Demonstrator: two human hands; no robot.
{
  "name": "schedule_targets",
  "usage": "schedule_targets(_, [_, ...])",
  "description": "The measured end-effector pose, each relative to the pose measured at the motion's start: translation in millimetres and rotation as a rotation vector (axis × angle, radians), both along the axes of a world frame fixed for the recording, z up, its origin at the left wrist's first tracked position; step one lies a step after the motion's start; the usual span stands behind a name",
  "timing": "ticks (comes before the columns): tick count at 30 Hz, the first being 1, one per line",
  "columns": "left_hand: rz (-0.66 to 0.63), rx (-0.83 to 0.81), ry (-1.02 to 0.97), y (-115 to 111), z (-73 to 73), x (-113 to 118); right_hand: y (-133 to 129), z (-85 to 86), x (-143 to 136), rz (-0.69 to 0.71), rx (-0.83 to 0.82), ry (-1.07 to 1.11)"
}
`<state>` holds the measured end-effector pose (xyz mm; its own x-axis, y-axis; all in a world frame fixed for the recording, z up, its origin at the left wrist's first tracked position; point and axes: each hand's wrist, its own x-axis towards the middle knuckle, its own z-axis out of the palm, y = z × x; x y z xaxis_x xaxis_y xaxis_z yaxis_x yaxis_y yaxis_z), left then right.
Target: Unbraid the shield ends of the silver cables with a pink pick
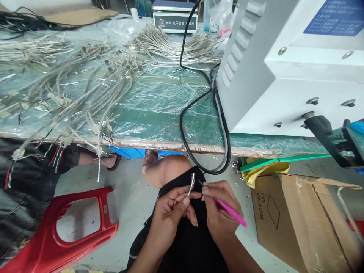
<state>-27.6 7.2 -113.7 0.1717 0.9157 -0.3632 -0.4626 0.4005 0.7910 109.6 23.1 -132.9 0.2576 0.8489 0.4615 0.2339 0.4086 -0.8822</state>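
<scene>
My left hand (170, 212) pinches a short cable end (192, 182) with silvery, frayed shielding that points up between thumb and fingers. Close beside it on the right, my right hand (223, 208) is closed on a pink-handled tool (231, 212); its thin tip points toward the cable end. Both hands are above my lap, below the table's front edge. Whether the tip touches the shielding cannot be made out.
Bundles of clear-sheathed cables (108, 87) lie on the green table (159, 113), some hanging over its edge. A white machine (256, 76) with looped black cords (182, 125) stands right. Below are a red stool (106, 223), a cardboard box (278, 220) and, left, another person's leg (91, 157).
</scene>
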Motion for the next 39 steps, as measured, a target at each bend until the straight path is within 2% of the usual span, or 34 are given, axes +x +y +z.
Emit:
schedule_targets(2, [0.004, 0.000, -0.035, 1, -0.7, 2, -9, 1.3, 0, 0.084, 0.069, -0.071])
schedule_targets(6, [0.016, -0.015, -0.056, 2, -1.3, 3, -14, 6.1, 1, 0.161, 0.087, -0.143])
schedule_targets(12, [0.021, -0.013, -0.046, 1, -1.5, 3, -11, 10.3, 3, 0.189, 0.083, -0.144])
schedule_targets(20, [0.020, 0.017, -0.033, 1, 1.8, 3, -14, 2.9, -1, 0.248, 0.041, -0.062])
schedule_targets(32, [-0.031, 0.044, -0.019, -1, -2.9, 0, -8, 5.5, 1, 0.162, 0.093, -0.159])
schedule_targets(39, [-0.051, 0.046, 0.022, -2, -1.7, -1, -3, 0.8, -3, 0.124, -0.046, -0.083])
